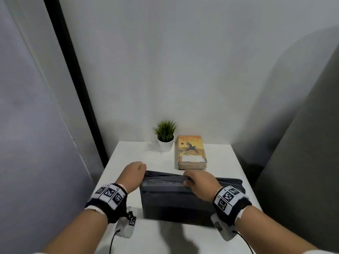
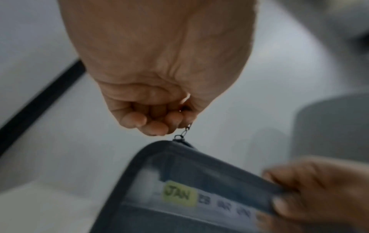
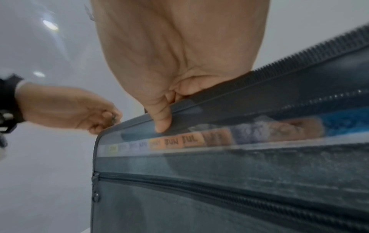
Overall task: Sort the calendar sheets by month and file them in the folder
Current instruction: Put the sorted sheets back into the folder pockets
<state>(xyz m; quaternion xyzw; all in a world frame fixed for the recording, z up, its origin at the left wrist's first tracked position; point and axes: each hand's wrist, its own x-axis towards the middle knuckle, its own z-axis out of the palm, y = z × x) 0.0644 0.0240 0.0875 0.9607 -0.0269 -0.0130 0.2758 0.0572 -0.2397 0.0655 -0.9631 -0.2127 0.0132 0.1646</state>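
Folder [image 1: 176, 200], dark grey and zippered, stands upright on a white table [image 1: 225, 158], in front of the person. Left hand [image 1: 133, 171] sits at the folder's top left corner, fingers curled, pinching the small metal zip pull [image 2: 184, 131]; the left wrist view shows the pull taut between the fingertips and the slider at the corner. Right hand [image 1: 200, 182] grips the folder's top edge near the middle, thumb [image 3: 162, 121] pressed on the near face and fingers hooked over the rim. To the right of that hand the top zip is apart, its two rows of teeth [image 3: 311, 52] separated, so the folder is open along that stretch. Through the clear band below the top edge a row of month tabs shows: a yellow-green tab reading JAN [image 2: 179, 195] nearest the left corner, then pale tabs too blurred to read, then orange ones reading JUN [image 3: 173, 141] and JUL [image 3: 189, 139]. Right of the tabs, behind the same band, coloured printed sheets [image 3: 279, 127] sit inside the folder. A second zip [image 3: 219, 195] runs across the folder's near face lower down, closed. Behind the folder, at the table's far edge, lie stacked books [image 1: 191, 153], and left of them stands a small green plant in a white pot [image 1: 165, 136].
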